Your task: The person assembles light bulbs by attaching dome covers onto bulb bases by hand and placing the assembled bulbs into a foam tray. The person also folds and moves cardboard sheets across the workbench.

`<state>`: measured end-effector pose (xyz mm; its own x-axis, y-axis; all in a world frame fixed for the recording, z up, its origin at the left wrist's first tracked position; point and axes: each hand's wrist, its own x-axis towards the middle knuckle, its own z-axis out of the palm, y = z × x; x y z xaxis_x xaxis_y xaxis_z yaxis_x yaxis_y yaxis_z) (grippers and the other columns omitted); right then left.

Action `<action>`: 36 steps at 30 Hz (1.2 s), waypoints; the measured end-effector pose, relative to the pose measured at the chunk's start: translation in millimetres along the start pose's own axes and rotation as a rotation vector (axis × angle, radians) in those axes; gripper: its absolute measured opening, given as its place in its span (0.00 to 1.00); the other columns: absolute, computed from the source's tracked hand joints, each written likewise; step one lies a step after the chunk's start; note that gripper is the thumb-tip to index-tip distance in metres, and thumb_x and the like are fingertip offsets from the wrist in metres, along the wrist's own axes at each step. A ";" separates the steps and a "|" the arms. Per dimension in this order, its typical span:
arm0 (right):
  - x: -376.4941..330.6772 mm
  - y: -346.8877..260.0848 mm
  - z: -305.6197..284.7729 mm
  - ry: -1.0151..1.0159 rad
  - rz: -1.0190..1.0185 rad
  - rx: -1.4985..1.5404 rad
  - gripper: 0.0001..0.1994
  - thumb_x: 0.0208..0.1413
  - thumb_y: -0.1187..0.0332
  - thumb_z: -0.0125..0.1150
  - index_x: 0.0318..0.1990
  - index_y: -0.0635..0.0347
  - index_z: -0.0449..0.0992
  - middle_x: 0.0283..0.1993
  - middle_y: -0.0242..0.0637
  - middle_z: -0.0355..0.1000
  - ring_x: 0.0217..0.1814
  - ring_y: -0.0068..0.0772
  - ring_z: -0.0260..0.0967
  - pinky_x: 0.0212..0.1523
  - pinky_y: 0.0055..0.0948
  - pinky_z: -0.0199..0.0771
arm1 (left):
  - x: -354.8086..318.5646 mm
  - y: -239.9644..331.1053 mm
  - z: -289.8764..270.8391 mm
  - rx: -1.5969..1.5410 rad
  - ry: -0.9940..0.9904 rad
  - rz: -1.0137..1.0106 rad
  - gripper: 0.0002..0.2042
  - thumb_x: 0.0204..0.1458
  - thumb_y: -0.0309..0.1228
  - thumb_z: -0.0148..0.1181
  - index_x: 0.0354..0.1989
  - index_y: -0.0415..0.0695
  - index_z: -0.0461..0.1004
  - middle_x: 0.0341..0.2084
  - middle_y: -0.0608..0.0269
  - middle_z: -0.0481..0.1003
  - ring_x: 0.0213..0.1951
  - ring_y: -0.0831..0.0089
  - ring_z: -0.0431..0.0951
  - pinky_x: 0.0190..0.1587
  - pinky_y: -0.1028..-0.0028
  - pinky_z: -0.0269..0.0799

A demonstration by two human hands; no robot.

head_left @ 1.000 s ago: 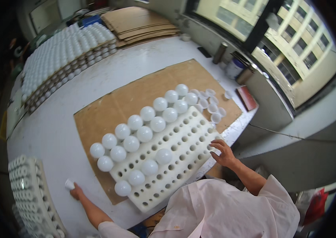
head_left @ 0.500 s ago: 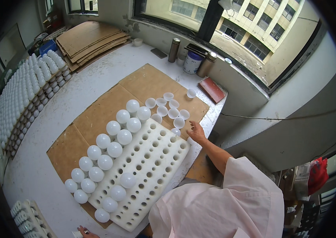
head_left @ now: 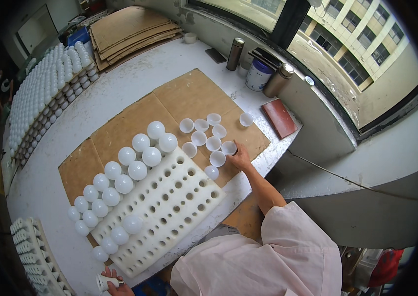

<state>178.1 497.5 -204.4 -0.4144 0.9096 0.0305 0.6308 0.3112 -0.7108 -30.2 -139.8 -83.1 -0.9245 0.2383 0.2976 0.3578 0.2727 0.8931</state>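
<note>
Just a single head-worn fisheye here, the left of a pair, looking down and forward past the wearer's pale pink shirt [head_left: 263, 251]. It's near enough that the white table [head_left: 145, 74] fills the middle, with the left hand [head_left: 118, 287] right by the bottom edge and the window [head_left: 288, 24] upper right. Far left's too dark to really tell.

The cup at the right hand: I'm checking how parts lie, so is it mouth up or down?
Mouth up: the cup at the right hand shows its rim and hollow inside from above.
</note>
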 end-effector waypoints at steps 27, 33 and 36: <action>-194.6 -232.9 14.8 -1.141 0.078 1.278 0.42 0.34 0.73 0.71 0.60 0.54 0.55 0.47 0.36 0.66 0.46 0.29 0.67 0.39 0.29 0.75 | 12.1 137.1 161.6 -0.695 -0.652 -0.412 0.23 0.40 0.30 0.63 0.43 0.28 0.67 0.35 0.49 0.76 0.17 0.78 0.71 0.29 0.73 0.76; -210.0 -246.7 25.4 -1.186 -0.019 1.146 0.42 0.33 0.70 0.73 0.60 0.54 0.56 0.46 0.33 0.67 0.49 0.26 0.65 0.47 0.27 0.70 | 7.8 123.1 137.4 -0.754 -0.620 -0.419 0.22 0.41 0.30 0.63 0.43 0.29 0.67 0.34 0.51 0.76 0.18 0.79 0.71 0.26 0.76 0.74; -215.6 -253.4 28.1 -1.171 -0.064 1.051 0.42 0.33 0.69 0.73 0.60 0.55 0.56 0.46 0.32 0.67 0.50 0.25 0.64 0.51 0.27 0.65 | 2.8 111.6 129.1 -0.755 -0.622 -0.469 0.22 0.42 0.31 0.63 0.43 0.29 0.68 0.31 0.52 0.76 0.18 0.79 0.71 0.22 0.78 0.71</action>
<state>89.2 214.8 -50.6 -0.9935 0.0385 -0.1070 0.0796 -0.4368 -0.8960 24.1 11.6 -26.2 -0.6430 0.7487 -0.1610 -0.3844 -0.1338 0.9134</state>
